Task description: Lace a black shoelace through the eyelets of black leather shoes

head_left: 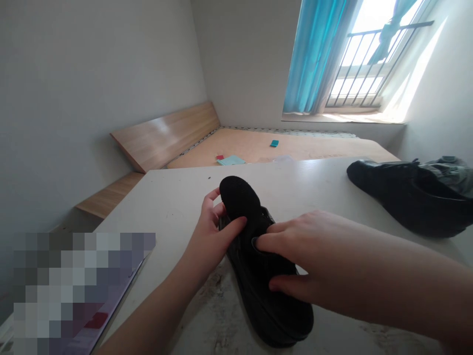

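A black shoe (254, 305) lies on the white table in front of me, its heel end toward me. A rounded black fabric piece (238, 195) stands up at its far end; whether this is the tongue or an insole I cannot tell. My left hand (214, 222) is closed round that far end, thumb on the fabric and fingers behind it. From the right, my right hand (299, 246) grips at the shoe's opening, its fingertips curled against the dark material and its thumb nearer the heel. Part of the opening is hidden beneath this hand.
Another black shoe (399, 197) with grey crumpled stuff inside rests on the right of the white table (177, 197). A pixelated mirror-like panel (121, 291) is at the left edge. Beyond lies a bed (314, 145) with small items, below a barred window (362, 64).
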`<act>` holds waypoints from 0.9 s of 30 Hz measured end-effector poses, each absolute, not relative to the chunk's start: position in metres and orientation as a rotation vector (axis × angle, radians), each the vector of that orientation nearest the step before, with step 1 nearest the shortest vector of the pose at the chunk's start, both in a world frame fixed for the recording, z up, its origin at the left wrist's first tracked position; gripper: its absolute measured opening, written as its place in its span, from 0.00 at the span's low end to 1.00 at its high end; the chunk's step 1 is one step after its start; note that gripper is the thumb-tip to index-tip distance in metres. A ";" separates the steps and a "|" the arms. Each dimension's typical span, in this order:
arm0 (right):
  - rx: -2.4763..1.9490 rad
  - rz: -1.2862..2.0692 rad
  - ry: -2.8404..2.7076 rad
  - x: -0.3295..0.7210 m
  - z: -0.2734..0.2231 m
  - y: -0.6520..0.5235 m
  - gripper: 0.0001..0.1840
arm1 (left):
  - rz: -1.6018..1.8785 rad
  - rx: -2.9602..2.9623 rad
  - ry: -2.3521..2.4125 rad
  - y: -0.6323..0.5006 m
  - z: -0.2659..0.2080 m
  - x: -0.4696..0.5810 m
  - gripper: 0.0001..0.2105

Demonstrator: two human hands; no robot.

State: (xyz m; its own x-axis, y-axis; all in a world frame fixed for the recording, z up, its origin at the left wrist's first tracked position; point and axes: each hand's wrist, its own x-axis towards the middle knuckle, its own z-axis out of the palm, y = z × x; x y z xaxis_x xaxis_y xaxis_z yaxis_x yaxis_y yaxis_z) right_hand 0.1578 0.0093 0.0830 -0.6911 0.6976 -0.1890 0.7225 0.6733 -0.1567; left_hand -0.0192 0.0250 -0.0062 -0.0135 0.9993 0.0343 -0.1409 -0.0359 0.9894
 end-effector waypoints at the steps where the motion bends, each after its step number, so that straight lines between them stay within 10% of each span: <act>1: 1.236 -0.258 2.731 0.158 0.083 0.009 0.06 | 1.309 1.129 1.099 0.025 -0.006 -0.019 0.34; 7: 1.458 -0.230 2.404 0.184 0.092 0.023 0.09 | 1.286 1.212 1.235 0.023 -0.007 -0.021 0.16; 19: 1.816 -2.288 2.762 0.193 0.109 0.073 0.23 | 1.257 1.225 1.246 0.023 -0.004 -0.021 0.14; 24: 2.366 -1.284 3.144 0.200 0.119 0.066 0.19 | 1.254 1.227 1.236 0.023 -0.005 -0.021 0.12; 27: 2.369 0.304 3.321 0.206 0.108 0.073 0.17 | 1.262 1.241 1.224 0.023 -0.006 -0.022 0.12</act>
State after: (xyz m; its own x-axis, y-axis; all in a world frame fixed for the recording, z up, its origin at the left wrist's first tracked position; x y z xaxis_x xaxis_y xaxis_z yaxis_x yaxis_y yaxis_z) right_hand 0.2059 0.0728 0.1077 -0.0520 0.6838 0.7278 0.8044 0.4605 -0.3753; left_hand -0.0218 0.0226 -0.0059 -0.0338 0.9983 0.0484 0.0182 -0.0478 0.9987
